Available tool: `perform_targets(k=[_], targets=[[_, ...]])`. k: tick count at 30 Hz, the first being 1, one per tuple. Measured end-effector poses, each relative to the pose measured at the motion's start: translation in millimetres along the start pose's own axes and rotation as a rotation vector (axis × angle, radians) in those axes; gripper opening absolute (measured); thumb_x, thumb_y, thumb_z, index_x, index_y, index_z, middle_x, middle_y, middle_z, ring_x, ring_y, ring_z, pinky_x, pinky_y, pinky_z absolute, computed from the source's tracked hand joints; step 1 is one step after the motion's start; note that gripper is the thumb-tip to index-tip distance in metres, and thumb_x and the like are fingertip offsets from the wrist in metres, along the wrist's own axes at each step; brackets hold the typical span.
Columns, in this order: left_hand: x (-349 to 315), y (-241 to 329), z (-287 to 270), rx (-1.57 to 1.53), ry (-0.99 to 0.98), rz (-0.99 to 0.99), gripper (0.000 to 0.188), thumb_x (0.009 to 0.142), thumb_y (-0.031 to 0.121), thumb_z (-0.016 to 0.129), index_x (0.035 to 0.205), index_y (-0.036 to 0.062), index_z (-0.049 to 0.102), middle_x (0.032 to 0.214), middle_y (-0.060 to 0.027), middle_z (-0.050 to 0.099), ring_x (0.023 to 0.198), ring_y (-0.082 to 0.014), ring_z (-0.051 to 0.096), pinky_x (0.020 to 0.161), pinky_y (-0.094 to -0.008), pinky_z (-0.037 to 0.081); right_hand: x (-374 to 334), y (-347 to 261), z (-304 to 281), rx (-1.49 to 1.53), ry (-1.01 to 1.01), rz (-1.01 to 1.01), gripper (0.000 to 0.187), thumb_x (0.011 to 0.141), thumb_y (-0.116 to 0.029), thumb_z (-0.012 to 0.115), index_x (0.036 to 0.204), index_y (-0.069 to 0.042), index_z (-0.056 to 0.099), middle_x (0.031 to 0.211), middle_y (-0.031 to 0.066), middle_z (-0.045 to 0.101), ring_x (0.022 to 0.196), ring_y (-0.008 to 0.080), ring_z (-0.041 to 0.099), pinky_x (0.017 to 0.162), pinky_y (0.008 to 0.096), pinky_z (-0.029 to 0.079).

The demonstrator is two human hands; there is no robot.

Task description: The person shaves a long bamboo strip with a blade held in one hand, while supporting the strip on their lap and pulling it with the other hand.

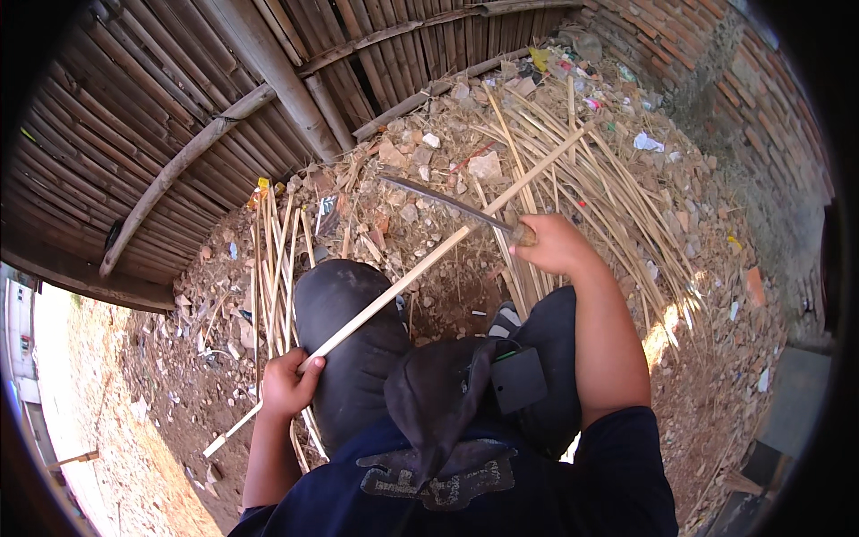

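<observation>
My left hand (pixel 291 383) is closed round a long pale split-bamboo strip (pixel 394 289) near its lower end, beside my left knee. The strip slants up to the right across my thigh and past my other hand. My right hand (pixel 553 245) grips the wooden handle of a long knife (pixel 445 200), its narrow dark blade pointing up to the left. The blade crosses the strip near the handle; whether its edge bites into the strip I cannot tell. Part of the handle is hidden in my fingers.
Many similar bamboo strips (pixel 617 210) lie piled at the far right, and a smaller bundle (pixel 273 277) rests left of my knee. Rubble and litter cover the dirt ground. A slatted bamboo wall (pixel 116 134) rises at the left, a brick wall (pixel 761 116) at the right.
</observation>
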State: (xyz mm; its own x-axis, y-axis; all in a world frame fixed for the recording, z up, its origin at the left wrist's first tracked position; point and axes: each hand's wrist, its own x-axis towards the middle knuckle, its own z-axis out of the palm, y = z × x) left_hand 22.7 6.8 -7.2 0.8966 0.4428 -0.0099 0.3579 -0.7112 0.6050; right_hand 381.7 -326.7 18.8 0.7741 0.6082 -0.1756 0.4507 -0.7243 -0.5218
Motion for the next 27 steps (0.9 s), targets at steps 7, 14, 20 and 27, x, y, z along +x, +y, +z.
perform_targets(k=[7,14,20,27], targets=[[2,8,1,0.022,0.011,0.003,0.046,0.092,0.033,0.071,0.065,0.0025,0.05,0.052,-0.0146,0.049,0.046,-0.0313,0.05,0.048,-0.0407,0.039,0,0,0,-0.046,0.022,-0.034,0.04,0.08,-0.032,0.077,0.109,-0.006,0.069,0.098,0.0221,0.07,0.097,0.0405,0.067,0.085,0.0474,0.053],[-3,6,2,0.05,0.047,-0.008,0.045,0.092,0.032,0.071,0.065,0.0024,0.052,0.051,-0.0144,0.05,0.045,-0.0291,0.049,0.048,-0.0399,0.04,4,-9,3,-0.05,0.013,-0.09,0.046,0.081,-0.033,0.076,0.119,-0.009,0.068,0.106,0.021,0.07,0.101,0.0389,0.067,0.087,0.0473,0.053],[1,11,4,0.102,0.067,0.03,0.046,0.092,0.032,0.07,0.064,0.0024,0.051,0.051,-0.0146,0.05,0.046,-0.0303,0.05,0.049,-0.0404,0.04,5,23,0,-0.046,0.089,0.018,0.045,0.084,-0.032,0.075,0.122,-0.008,0.068,0.112,0.0175,0.07,0.105,0.0361,0.067,0.092,0.0453,0.053],[-1,11,3,0.122,0.058,0.005,0.047,0.092,0.033,0.07,0.063,0.0021,0.049,0.053,-0.0159,0.05,0.047,-0.0311,0.049,0.049,-0.0412,0.039,-11,-24,-9,-0.105,-0.077,-0.01,0.038,0.085,-0.031,0.074,0.117,-0.012,0.069,0.11,0.0174,0.07,0.105,0.0365,0.067,0.089,0.0467,0.054]])
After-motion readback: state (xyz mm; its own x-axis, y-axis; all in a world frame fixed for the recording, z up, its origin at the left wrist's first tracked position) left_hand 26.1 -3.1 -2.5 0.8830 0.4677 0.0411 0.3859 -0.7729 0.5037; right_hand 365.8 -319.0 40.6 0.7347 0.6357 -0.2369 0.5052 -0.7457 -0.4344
